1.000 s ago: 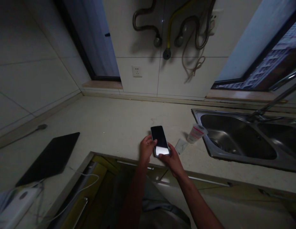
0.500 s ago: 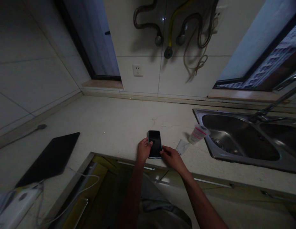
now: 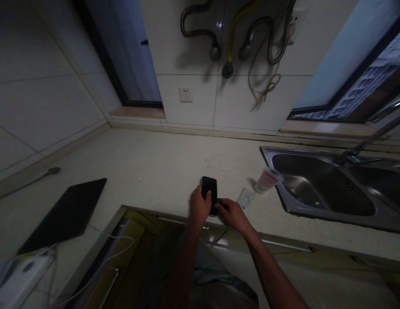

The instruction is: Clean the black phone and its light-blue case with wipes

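Note:
A black phone (image 3: 209, 187) with a dark screen lies near the front edge of the pale countertop (image 3: 148, 167). My left hand (image 3: 200, 207) wraps its left side, with the thumb resting on the screen. Close to the phone's lower right corner, my right hand (image 3: 231, 212) touches it with its fingertips. Both hands sit just above the counter's front edge.
A crushed white tube (image 3: 266, 180) and a small wrapper (image 3: 245, 198) lie right of the phone. A steel double sink (image 3: 325, 187) with a tap fills the right. A black flat board (image 3: 64, 213) and a white cabled device (image 3: 19, 279) lie at left.
The phone was held tilted up with a glare on its screen; it has come down flat onto the counter. My left hand has closed further over it.

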{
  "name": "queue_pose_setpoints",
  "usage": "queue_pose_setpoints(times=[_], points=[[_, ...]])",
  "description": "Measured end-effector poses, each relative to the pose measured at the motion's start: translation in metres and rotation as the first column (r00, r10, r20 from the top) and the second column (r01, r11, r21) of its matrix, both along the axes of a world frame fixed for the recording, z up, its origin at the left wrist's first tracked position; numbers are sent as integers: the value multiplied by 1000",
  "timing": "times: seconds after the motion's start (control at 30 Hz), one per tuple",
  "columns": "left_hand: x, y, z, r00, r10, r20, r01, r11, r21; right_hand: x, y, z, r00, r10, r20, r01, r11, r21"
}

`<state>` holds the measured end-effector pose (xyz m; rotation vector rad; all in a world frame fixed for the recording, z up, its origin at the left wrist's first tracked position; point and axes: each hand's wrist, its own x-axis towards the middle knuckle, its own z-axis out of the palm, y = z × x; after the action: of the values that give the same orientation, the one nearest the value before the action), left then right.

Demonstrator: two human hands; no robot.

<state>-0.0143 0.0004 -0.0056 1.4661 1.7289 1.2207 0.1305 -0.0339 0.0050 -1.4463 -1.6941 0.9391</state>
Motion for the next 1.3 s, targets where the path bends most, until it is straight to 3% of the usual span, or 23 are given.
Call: queue_pose_setpoints(times=[0.23, 0.4, 0.57, 0.77, 0.9, 1.0, 1.1, 1.3], points=[[0, -5, -4, 957, 27, -287, -20, 999, 28, -2, -3, -6, 998, -11, 70, 7, 998, 61], [-1, -8, -3, 919, 2, -395, 8, 1000, 23, -2, -8, -9, 990, -22, 139, 10, 996, 91], [-8, -9, -1, 931, -11, -365, 29, 999, 46, -2, -10, -8, 990, -12, 144, 0, 997, 83], [-38, 7, -1, 998, -37, -41, 37, 999, 16, 4, -11, -13, 995, -22, -94, 28, 998, 63], [-63, 16, -2, 998, -7, 64, 1, 995, 102, 14, -16, -12, 980, -37, -196, 41, 999, 12], [-75, 17, -4, 1000, 7, 25, -10, 994, 106, 28, -20, -6, 981, -85, -176, 95, 994, 54], [-80, 13, -6, 991, -68, -113, 79, 992, 99, 45, -21, -2, 972, -168, -163, 189, 975, 119], [-82, 5, -8, 953, -151, -263, 199, 966, 166, 64, -12, -12, 937, -296, -186, 316, 945, 84]])
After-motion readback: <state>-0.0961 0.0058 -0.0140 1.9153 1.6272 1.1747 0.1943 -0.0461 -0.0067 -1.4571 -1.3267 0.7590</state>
